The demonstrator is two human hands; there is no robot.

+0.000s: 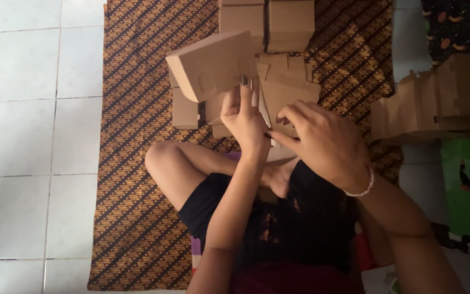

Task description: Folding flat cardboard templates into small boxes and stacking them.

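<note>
I sit cross-legged on a brown patterned mat point(137, 207) and hold a brown cardboard box point(218, 62) in front of me, part folded. My left hand point(245, 117) grips it from below, fingers up along its side. My right hand point(322, 141) pinches a cardboard flap point(284, 90) on the box's right side. The box is tilted, its closed end pointing left.
Folded brown boxes point(267, 22) are stacked on the mat ahead of me, and more point(185, 109) lie under the held one. A row of flat cardboard blanks point(431, 103) stands at the right by a green object point(469, 185). White floor tiles point(28, 136) lie left.
</note>
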